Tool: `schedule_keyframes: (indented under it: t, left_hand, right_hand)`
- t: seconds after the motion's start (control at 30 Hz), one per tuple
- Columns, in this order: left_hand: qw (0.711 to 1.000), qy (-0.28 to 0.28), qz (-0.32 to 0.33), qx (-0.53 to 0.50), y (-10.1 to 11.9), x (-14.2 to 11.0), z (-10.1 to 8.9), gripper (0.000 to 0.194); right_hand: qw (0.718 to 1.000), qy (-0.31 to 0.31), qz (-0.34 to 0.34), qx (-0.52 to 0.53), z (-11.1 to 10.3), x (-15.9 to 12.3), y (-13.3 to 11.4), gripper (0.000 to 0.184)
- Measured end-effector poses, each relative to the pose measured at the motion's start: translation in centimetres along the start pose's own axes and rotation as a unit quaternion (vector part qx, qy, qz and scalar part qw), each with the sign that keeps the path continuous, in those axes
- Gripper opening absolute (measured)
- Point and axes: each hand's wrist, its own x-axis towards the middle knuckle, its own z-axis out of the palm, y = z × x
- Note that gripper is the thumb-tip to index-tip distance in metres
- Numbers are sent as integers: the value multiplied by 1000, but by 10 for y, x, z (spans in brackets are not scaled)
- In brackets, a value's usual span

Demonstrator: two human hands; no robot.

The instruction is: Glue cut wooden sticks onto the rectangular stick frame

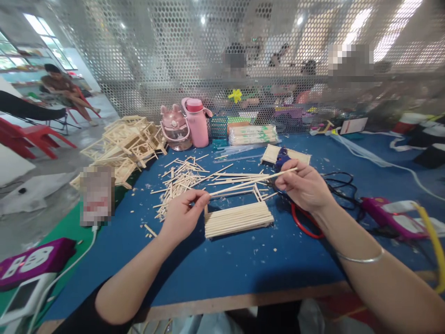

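My left hand (186,212) and my right hand (306,186) pinch opposite ends of a thin wooden stick (250,184), which slants up to the right. Below it on the blue tabletop lies a small frame of glued sticks (239,219), its front a flat panel of sticks laid side by side, with thin posts at the back. A blue glue gun (283,157) is partly hidden behind my right hand. Loose sticks (177,183) are heaped beyond my left hand, some long ones (239,177) behind the held stick.
Finished stick structures (135,139) are piled at the left back. A pink bottle (198,123), a clear jug (176,130) and packaged sticks (253,134) stand along the perforated metal screen (146,60). Red-handled pliers or scissors (306,225), cables and a purple power strip (389,215) lie right.
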Motion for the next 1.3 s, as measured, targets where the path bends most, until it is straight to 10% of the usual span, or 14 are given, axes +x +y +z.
schedule_keyframes:
  t: [0.17,0.3,0.47,0.57,1.3]
  left_hand:
    - [994,-63,94,-10,16,-9,8,21]
    - [1000,1,11,-15,8,-2,0,26]
    - [973,-81,-201,-81,-16,9,-11,24]
    - [946,-163,-254,-117,-20,6,-7,25]
    - [914,-186,-275,-234,-10,0,-6,48]
  right_hand:
    - [995,-99,-8,32,26,-18,-5,25]
    - [984,-26,-141,-103,21,-25,-11,17]
    - [852,-113,-174,-481,11,-19,1,20]
    - [811,-201,-171,-522,21,-18,13,21]
    - [836,-224,-179,-469,35,-17,27,26]
